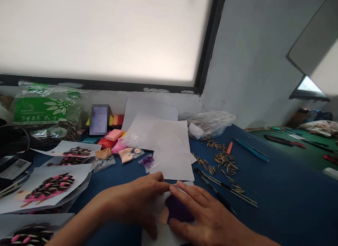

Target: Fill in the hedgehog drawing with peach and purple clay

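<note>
A flat purple piece of modelling clay (178, 210) lies on white paper (161, 235) in front of me, with a small peach clay piece (164, 215) against its left side. My right hand (206, 210) rests over the purple clay, fingers stretched out and its thumb at the lower edge. At the left of the paper is my left hand (139, 200), its thumb and fingers apart. Its fingertips meet those of the right hand near the top of the purple piece. Both hands cover parts of the paper.
Sunflower seeds (224, 161), a pen (216, 189), tweezers (232, 189) and a blue tool (250, 149) lie right. White sheets (171, 151) and bagged clay (129, 154) are beyond my hands. Seed-decorated pictures (50, 189) overlap at left, near a phone-like screen (99, 120).
</note>
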`<state>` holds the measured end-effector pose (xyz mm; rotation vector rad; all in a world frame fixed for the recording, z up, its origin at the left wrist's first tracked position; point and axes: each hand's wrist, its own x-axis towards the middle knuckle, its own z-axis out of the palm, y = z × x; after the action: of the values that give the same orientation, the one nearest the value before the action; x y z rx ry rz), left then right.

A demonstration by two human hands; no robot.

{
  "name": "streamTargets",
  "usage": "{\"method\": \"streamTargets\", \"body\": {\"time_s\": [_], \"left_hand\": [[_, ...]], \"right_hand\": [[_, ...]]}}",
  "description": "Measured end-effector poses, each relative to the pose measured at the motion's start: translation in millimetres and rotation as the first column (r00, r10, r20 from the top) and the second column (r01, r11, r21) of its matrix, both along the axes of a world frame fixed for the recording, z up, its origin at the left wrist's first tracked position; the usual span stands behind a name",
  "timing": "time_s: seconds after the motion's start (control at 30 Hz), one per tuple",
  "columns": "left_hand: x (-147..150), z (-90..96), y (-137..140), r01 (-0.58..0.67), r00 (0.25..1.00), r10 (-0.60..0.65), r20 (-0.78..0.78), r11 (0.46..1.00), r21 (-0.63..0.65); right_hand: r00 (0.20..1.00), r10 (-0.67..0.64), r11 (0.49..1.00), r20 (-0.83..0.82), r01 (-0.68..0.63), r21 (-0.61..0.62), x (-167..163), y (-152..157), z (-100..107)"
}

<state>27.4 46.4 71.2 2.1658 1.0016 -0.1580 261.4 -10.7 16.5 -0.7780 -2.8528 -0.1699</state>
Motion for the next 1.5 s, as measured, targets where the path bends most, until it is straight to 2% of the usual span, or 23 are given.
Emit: {"method": "streamTargets", "body": {"time_s": [0.1,0.3,0.47,0.57,0.77,0.87,1.03,1.27,1.4,1.43,1.5], "left_hand": [[-1,-2.8,0,0.000,1.000,0.000,-0.002,1.000,0.017],[-3,-5.9,1,0.053,0.998,-0.054,0.030,0.998,0.032],[-5,-2.4,2,0.059,0.998,-0.060,0.026,0.998,0.030],[-6,-4.3,3,0.058,0.998,-0.059,0.032,0.998,0.026],[-6,-6.9,4,0.048,0.997,-0.047,0.059,0.999,-0.005],[-6,-3.1,3,0.053,0.996,-0.054,0.069,0.998,0.016],[-7,-0.1,1,0.081,0.993,-0.082,0.083,0.997,0.013],[-8,-3.5,1,0.048,0.995,-0.048,0.085,0.999,0.007],[-8,-7.0,1,0.031,0.997,-0.031,0.074,0.999,0.012],[-8,-8.0,1,0.028,0.997,-0.029,0.065,0.999,0.016],[-7,-9.2,1,0.026,0.998,-0.027,0.049,0.999,0.023]], "right_hand": [[1.000,-0.005,1.000,0.006,0.005,0.018,-2,-1,1],[0.991,-0.110,0.986,-0.070,0.100,-0.136,2,0,6],[0.991,-0.131,0.961,0.013,0.130,-0.244,-4,1,22],[0.990,-0.129,0.953,0.062,0.141,-0.268,-7,2,28],[0.992,-0.104,0.986,-0.074,0.093,-0.135,0,2,7],[0.997,-0.061,0.992,-0.052,0.055,-0.113,4,3,-2],[0.999,-0.040,0.994,-0.003,0.039,-0.104,5,2,-6],[0.999,-0.053,0.998,-0.014,0.053,0.039,-1,-2,-12],[0.999,-0.045,0.997,-0.030,0.046,0.063,-4,-3,6],[1.000,-0.020,1.000,-0.016,0.020,0.012,-3,-3,14],[0.998,-0.049,0.990,0.030,0.053,-0.129,-2,-3,33]]}}
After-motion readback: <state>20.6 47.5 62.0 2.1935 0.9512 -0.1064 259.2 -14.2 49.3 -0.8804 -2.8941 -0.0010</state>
